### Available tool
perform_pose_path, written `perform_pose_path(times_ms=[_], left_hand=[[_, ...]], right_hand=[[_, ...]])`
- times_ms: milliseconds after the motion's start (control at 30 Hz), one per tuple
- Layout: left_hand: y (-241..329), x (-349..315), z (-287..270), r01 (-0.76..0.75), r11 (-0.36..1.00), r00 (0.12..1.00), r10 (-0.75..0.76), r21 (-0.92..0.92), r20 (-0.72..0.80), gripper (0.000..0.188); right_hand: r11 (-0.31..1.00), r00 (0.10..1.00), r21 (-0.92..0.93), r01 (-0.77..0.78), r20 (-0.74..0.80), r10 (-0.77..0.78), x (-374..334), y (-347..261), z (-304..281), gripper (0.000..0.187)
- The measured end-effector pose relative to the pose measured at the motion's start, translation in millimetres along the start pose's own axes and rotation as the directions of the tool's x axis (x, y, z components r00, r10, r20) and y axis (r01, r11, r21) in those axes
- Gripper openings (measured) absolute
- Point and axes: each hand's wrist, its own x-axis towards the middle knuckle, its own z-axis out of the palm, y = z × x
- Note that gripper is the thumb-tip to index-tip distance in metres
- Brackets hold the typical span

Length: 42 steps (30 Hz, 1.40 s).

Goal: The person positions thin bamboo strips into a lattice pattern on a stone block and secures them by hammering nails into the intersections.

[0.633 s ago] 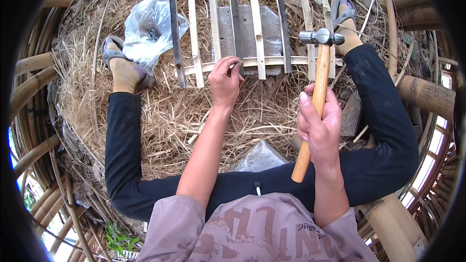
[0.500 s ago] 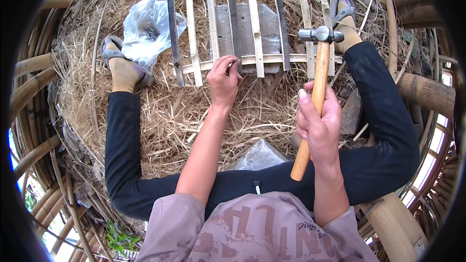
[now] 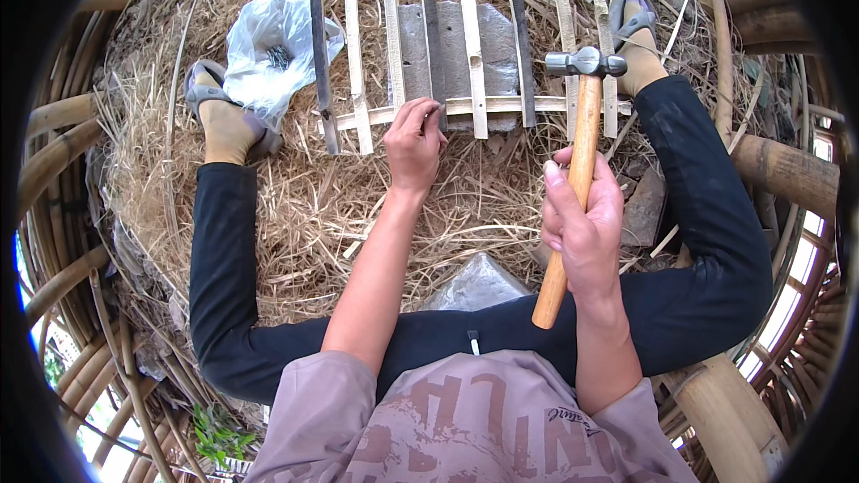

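Observation:
My right hand (image 3: 586, 228) is wrapped round the wooden handle of a ball-peen hammer (image 3: 588, 130). Its metal head points up and away from me, over the right-hand slats. My left hand (image 3: 414, 150) has its fingertips pinched together at a crosswise bamboo strip (image 3: 501, 105), by the lower end of a dark slat (image 3: 430, 45). Whatever sits between those fingers is too small or too hidden to name. Several pale and dark slats, among them a pale slat (image 3: 472, 54), run lengthwise across the strip. Beneath the middle ones lies a grey stone slab (image 3: 497, 45).
A clear plastic bag (image 3: 259, 36) with small dark metal pieces, perhaps nails, rests by my left foot (image 3: 224, 125). Dry shavings (image 3: 304, 224) cover the ground between my legs. A grey block (image 3: 479, 284) is close to me. Thick bamboo poles (image 3: 787, 174) line both sides.
My right hand and the hammer have shifted slightly to the left. My left hand keeps its pinch at the crosswise strip.

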Motion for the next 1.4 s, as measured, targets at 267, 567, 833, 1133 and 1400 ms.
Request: perform_pose_path(times_ms=[267,567,833,1133,1400], left_hand=[[-11.9,-2.2,2.3,-0.065,0.997,0.998,0.066,0.039,-0.016,0.009],[-8.9,-3.0,5.9,-0.056,0.998,0.998,0.056,0.014,-0.024,0.010],[-11.3,-4.3,7.8,-0.101,0.994,0.993,0.104,0.045,-0.064,0.011],[-13.0,-6.9,8.5,-0.024,0.998,0.993,0.030,0.055,-0.114,0.009],[-15.1,-6.3,8.4,-0.110,0.990,0.983,0.121,0.085,-0.136,0.010]], right_hand=[[0.999,1.000,-0.033,-0.001,0.008,0.001,0.5,3.5,3.7,0.025],[0.997,1.000,-0.076,0.010,0.006,-0.009,1.7,6.6,3.1,0.023],[0.807,0.996,-0.582,0.094,0.052,-0.078,28.3,39.3,-13.2,0.017],[0.236,0.946,-0.938,0.252,0.188,-0.263,33.7,45.7,0.6,0.024],[0.354,0.922,-0.904,0.241,0.099,-0.375,40.0,47.5,-5.8,0.023]])
